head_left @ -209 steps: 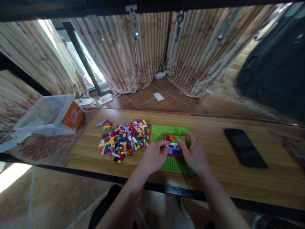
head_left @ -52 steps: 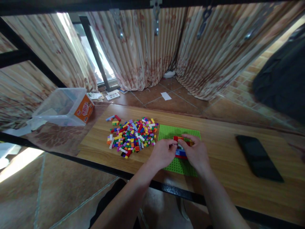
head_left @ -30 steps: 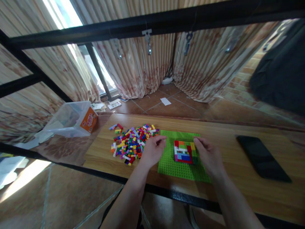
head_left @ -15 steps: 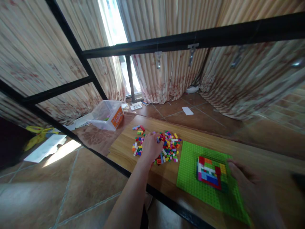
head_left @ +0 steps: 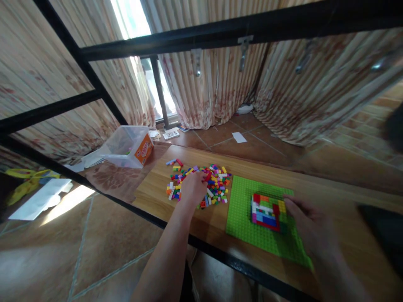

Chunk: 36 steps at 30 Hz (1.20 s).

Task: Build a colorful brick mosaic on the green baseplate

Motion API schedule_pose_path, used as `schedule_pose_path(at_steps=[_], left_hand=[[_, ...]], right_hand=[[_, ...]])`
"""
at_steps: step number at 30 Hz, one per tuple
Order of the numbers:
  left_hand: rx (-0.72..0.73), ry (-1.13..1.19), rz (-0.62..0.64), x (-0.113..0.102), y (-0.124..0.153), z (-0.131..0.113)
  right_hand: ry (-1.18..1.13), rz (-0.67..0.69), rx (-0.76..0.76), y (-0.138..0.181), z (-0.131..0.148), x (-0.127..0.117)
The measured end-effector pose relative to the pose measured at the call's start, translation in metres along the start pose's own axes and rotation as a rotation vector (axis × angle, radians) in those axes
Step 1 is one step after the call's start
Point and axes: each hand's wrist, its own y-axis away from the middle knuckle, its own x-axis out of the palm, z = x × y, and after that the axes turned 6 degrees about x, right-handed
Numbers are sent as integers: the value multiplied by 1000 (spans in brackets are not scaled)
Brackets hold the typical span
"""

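Observation:
My left hand (head_left: 194, 187) reaches over a pile of small coloured bricks (head_left: 217, 184), its fingers closed at the tips on a red brick (head_left: 208, 176). To the right lies a green baseplate (head_left: 241, 209). On it stands a low, roughly square block structure (head_left: 267, 218) of red, white, blue, orange and yellow bricks. My right hand (head_left: 310, 220) is at the baseplate's right side, fingertips close to the yellow bricks of the structure. Blur and the hand's own angle hide whether those fingers grip anything.
The wooden table (head_left: 154, 186) has a dark metal frame (head_left: 220, 253) along its near edge. Beyond its left end stands a clear plastic box (head_left: 126, 147) with an orange label. A dark flat object (head_left: 380, 235) lies at the right. A black bar (head_left: 214, 35) crosses above.
The view has shifted, moving the scene left and slightly up. A red brick now shows at my left fingertips, which were down in the pile. My right hand stays beside the baseplate.

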Motion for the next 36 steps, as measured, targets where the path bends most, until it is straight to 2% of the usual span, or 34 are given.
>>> schedule_pose_path(at_steps=[8,20,28,32,36], left_hand=[[3,-111,-16,2,-3,-3],[36,-134,-22,9,-6,-11],[-5,-151,-72,13,-8,-12],[-2,22,-131,4,-9,-11],[176,341,-85,0,-5,-15]], right_hand=[[-88,-4,-4,1,4,2],[-49,-22,-4,0,1,0],[-47,-8,-9,0,1,0],[-80,-3,-27,-1,0,0],[-72,-45,5,1,3,-2]])
